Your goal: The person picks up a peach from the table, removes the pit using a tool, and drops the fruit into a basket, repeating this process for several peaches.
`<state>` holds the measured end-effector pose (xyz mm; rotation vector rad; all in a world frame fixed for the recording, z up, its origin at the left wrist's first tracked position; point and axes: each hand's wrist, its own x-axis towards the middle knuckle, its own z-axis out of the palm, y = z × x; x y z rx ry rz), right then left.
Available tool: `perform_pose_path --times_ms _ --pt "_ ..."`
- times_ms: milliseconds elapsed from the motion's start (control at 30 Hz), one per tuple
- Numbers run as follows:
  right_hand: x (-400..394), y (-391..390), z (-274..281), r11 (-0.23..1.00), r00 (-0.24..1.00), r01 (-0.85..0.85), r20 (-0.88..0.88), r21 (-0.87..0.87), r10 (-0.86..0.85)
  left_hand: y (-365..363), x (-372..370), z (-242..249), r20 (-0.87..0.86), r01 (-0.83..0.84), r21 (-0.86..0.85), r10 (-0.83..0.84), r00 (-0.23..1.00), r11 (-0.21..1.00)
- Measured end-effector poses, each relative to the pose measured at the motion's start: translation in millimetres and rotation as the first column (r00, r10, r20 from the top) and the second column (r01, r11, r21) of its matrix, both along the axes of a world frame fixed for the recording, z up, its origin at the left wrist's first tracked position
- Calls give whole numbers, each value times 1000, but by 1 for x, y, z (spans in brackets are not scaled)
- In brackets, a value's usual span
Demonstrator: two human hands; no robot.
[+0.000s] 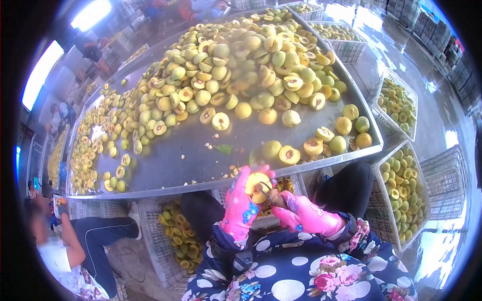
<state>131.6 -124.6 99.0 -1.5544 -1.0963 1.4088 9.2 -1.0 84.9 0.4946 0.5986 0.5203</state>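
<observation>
Steel table point(201, 150); halved peach point(257, 186) (yellow, pitted)

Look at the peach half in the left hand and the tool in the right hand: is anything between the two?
Nothing visible is. The left hand holds the peach half cut side up, and the pitting tool in the right hand already reaches its flesh, with no other fruit between them.

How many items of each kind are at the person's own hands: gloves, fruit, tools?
pink gloves: 2 (left hand, right hand)
peach half: 1
small tool: 1
Total: 4
</observation>
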Motion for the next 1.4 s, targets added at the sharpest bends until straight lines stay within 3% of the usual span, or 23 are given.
perform_pose_path --times_ms 200,300,400,467,500,633,700,733,800,900,1000,1033,1133,1167,1267,1300,1367,1400 --pt "-7 -3 -3 999 997 17 -80 36 -14 -10 0 6 -28 -47 48 49 998 998" --pt "-10 -4 -7 996 1000 23 -1 87 -23 -15 2 1 -39 -73 68 76 996 995" --pt "-8 -5 -23 985 902 42 -418 -167 -109 -17 3 -5 -101 -73 116 85 991 991" --pt "-7 -6 -16 997 997 -46 -60 56 49 -16 4 -4 -165 -35 167 63 984 985" --pt "-6 -5 -12 981 986 -120 137 150 100 -15 3 -2 -199 -5 198 45 979 980" --pt "-1 -6 -22 965 949 -204 274 165 154 -7 4 -7 -280 123 230 -56 958 965" --pt "0 -5 -25 953 941 -230 294 195 167 -10 5 -10 -287 99 253 -24 958 962" --pt "2 -4 -22 977 978 -199 85 78 193 -11 6 -11 -291 90 263 -10 957 961" --pt "6 -3 -12 964 933 -205 -331 -169 141 -12 8 -17 -289 70 293 19 957 954" --pt "3 -4 -16 949 827 -208 -560 -239 40 -17 9 -25 -244 -9 272 78 967 962" --pt "0 -7 -21 943 640 -243 -768 -226 -19 -21 9 -33 -147 -96 153 119 982 984" --pt "-2 -7 -13 942 600 -202 -794 -267 -96 -22 9 -35 -110 -120 100 131 985 988" --pt "-3 -7 -19 935 531 -221 -838 -276 -122 -25 9 -32 19 -90 -66 91 996 994" --pt "-2 -7 -25 938 479 -243 -871 -249 -107 -23 8 -28 -28 -96 -65 94 995 993" --pt "5 -8 -18 953 575 -261 -817 -157 23 -2 -12 -33 6 -312 -108 314 949 944" --pt "7 -8 -23 954 581 -274 -811 -117 67 10 -30 -32 -28 -410 -29 409 912 912" --pt "9 0 -52 903 846 -325 -513 -281 145 36 -80 -27 -132 -560 205 589 797 803" --pt "8 3 -69 875 921 -319 -335 -364 196 47 -107 -23 -193 -589 356 674 713 725"
